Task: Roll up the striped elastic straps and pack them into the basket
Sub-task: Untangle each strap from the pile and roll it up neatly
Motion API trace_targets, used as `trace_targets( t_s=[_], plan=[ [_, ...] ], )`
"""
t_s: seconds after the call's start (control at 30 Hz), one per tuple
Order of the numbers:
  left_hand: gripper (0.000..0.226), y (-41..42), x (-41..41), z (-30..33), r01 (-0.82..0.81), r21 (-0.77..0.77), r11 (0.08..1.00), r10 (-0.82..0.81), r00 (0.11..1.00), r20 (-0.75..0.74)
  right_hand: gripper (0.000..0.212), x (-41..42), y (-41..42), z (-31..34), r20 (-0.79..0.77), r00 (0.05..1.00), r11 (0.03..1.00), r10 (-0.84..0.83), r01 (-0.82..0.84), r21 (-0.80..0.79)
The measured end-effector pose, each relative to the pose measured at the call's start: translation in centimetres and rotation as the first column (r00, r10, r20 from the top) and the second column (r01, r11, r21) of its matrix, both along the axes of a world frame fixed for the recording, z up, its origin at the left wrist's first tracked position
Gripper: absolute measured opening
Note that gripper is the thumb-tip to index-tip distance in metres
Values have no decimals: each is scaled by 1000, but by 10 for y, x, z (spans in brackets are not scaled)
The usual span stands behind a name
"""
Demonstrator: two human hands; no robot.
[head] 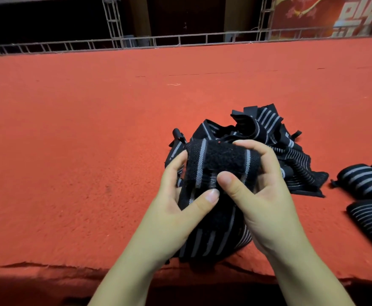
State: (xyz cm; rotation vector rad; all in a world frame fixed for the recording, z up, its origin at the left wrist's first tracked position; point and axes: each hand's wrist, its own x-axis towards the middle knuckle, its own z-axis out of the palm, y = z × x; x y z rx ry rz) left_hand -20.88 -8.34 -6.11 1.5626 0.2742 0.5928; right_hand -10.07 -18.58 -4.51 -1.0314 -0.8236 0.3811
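Both my hands hold one black strap with grey stripes [216, 164] above the red surface. My left hand [180, 202] pinches its left edge between thumb and fingers. My right hand [258, 191] curls round its right side, thumb pressed on the front. The strap's fuzzy fastening patch faces me, and its loose tail [211, 241] hangs down between my wrists. Behind it lies a tangled heap of unrolled striped straps [291, 151]. Rolled straps [366, 180] lie at the right edge. No basket is in view.
A red carpeted surface [92, 140] spreads wide to the left and back, with its torn front edge [48, 266] near me. A metal truss rail [180, 39] runs along the far edge, with a red banner [335, 14] behind it.
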Motion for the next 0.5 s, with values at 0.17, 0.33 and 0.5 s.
trace_targets(
  t_s=[0.17,0.33,0.5],
  plan=[
    [94,-10,5,3,-5,81,997,1,999,45,42,-8,7,2,81,990,992,-118,115,44],
    [97,-5,7,7,-33,105,994,27,998,60,39,-2,9,5,89,987,989,-134,127,79],
    [78,0,0,15,-17,49,999,15,999,39,42,6,3,6,188,968,986,-169,165,35]
  ],
)
